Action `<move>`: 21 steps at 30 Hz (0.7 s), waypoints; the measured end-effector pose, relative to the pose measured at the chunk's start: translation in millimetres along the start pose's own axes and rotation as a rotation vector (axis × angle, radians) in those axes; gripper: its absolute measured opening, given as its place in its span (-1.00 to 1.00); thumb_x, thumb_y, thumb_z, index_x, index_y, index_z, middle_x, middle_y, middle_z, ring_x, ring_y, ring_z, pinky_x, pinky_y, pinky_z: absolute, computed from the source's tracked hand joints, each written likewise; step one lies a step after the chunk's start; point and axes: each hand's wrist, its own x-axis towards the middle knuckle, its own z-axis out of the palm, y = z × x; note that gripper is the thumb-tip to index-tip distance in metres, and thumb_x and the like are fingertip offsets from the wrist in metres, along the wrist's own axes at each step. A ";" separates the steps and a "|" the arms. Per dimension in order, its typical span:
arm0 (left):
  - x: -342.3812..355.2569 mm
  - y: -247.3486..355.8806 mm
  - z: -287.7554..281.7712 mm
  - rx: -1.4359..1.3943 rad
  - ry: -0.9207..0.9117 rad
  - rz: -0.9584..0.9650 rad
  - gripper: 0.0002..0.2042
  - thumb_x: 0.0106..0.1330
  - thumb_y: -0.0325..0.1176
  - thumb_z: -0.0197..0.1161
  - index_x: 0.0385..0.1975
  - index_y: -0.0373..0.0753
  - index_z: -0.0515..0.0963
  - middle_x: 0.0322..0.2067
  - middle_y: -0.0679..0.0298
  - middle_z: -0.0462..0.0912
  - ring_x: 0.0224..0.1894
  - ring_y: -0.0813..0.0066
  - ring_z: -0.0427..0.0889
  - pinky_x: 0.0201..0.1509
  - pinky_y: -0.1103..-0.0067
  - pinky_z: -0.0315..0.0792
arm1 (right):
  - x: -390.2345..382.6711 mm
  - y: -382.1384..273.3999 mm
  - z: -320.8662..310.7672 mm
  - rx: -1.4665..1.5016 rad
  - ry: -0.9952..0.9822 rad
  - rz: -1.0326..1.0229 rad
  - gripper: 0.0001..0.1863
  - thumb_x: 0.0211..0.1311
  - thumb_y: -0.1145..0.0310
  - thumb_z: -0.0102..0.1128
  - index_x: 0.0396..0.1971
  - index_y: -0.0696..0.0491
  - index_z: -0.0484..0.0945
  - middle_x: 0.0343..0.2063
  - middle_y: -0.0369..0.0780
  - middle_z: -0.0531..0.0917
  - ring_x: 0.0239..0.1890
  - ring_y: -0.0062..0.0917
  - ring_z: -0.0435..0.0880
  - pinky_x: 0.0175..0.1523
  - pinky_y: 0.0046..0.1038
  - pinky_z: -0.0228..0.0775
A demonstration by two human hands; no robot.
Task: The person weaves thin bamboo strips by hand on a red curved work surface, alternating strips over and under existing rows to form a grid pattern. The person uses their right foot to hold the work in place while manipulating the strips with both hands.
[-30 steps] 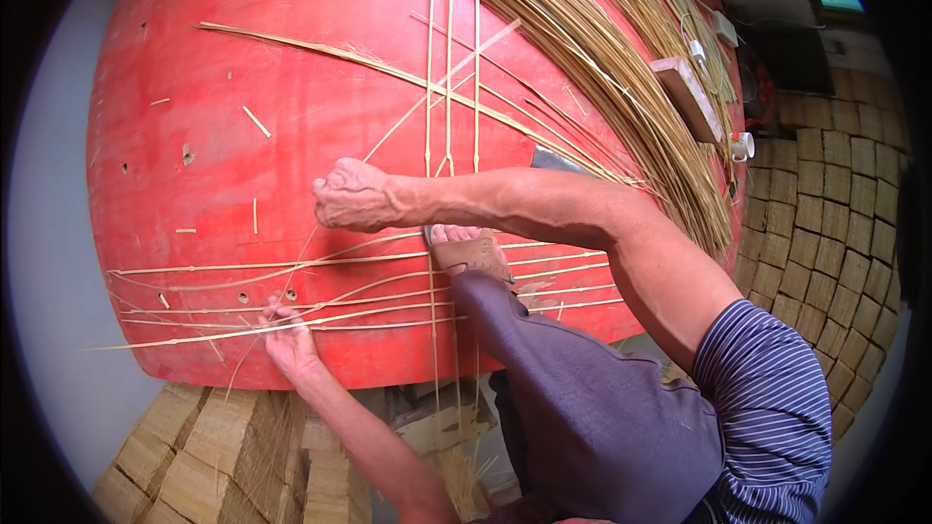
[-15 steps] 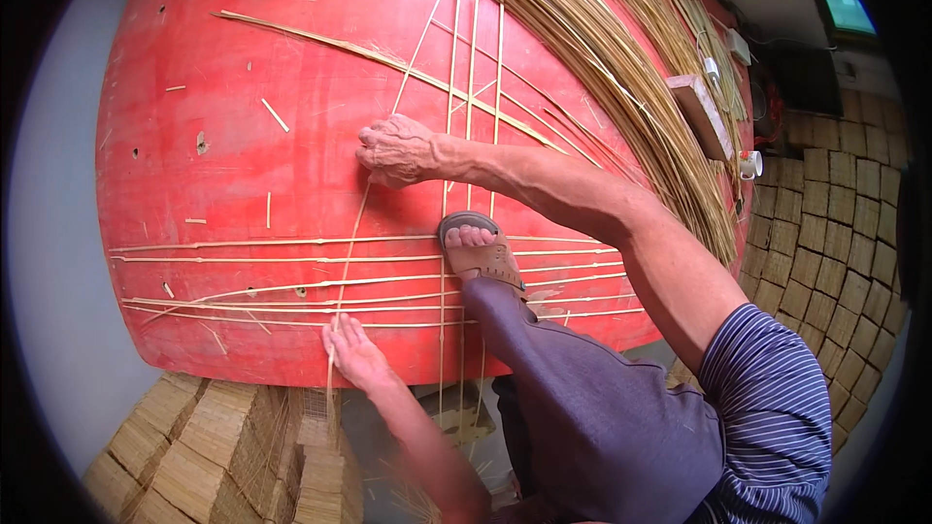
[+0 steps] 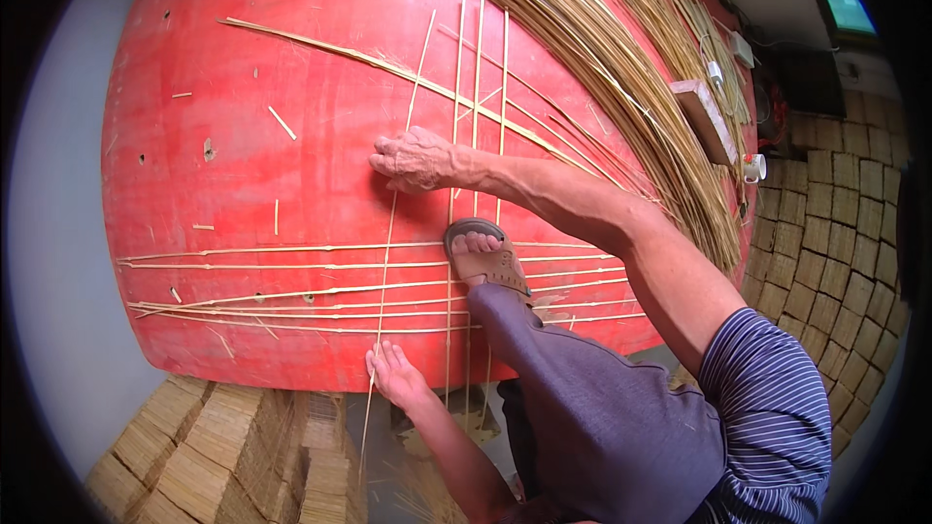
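Pale strip (image 3: 387,250) drawn nearly straight, far to near, across the left-centre of a red tabletop (image 3: 243,175), as the head camera sees it; the right hand (image 3: 419,159), farther out, has its fingers curled almost closed around the strip; the left hand (image 3: 396,378), at the near edge, has its fingers outstretched and slightly parted against it, and whether they pinch it cannot be told; just to the right, three lengthwise strips (image 3: 479,68) lie set out across a band of crosswise strips (image 3: 335,265), a sandalled foot (image 3: 490,262) planted where they meet; the layout appears to be at an early stage, the held strip seemingly a fourth lengthwise piece not yet released; a thick bundle of strips (image 3: 582,68) lies at far right, seemingly unlaid; no brand, label or writing can be read, any mark on the mug (image 3: 754,168) at right being too small.
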 end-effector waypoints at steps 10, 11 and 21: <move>1.6 -4.3 -8.0 0.025 0.060 -0.077 -0.47 0.48 -0.23 0.16 0.35 -0.30 0.23 0.36 0.02 0.29 0.33 0.16 0.37 0.44 0.23 0.20 | -2.9 1.6 -3.8 0.053 -0.057 0.025 -0.55 0.00 0.10 0.42 -0.21 0.03 0.46 -0.24 -0.09 0.53 -0.26 -0.12 0.65 -0.24 -0.12 0.47; 3.5 -5.3 -9.3 0.007 0.086 -0.095 -0.51 0.48 -0.23 0.16 0.32 -0.30 0.28 0.32 0.06 0.35 0.29 0.19 0.42 0.41 0.24 0.24 | -3.5 2.7 -2.9 0.043 -0.057 0.032 -0.55 0.00 0.08 0.41 -0.21 0.01 0.48 -0.24 -0.09 0.54 -0.26 -0.12 0.66 -0.23 -0.12 0.47; 15.2 -8.1 -32.3 -0.230 0.113 -0.303 -0.80 0.45 -0.25 0.23 -0.09 -0.20 0.55 -0.15 0.32 0.66 -0.13 0.42 0.61 -0.01 0.43 0.48 | -4.5 -1.6 -7.9 0.078 -0.050 0.026 -0.54 0.00 0.09 0.43 -0.19 0.02 0.48 -0.23 -0.08 0.55 -0.28 -0.11 0.66 -0.24 -0.12 0.48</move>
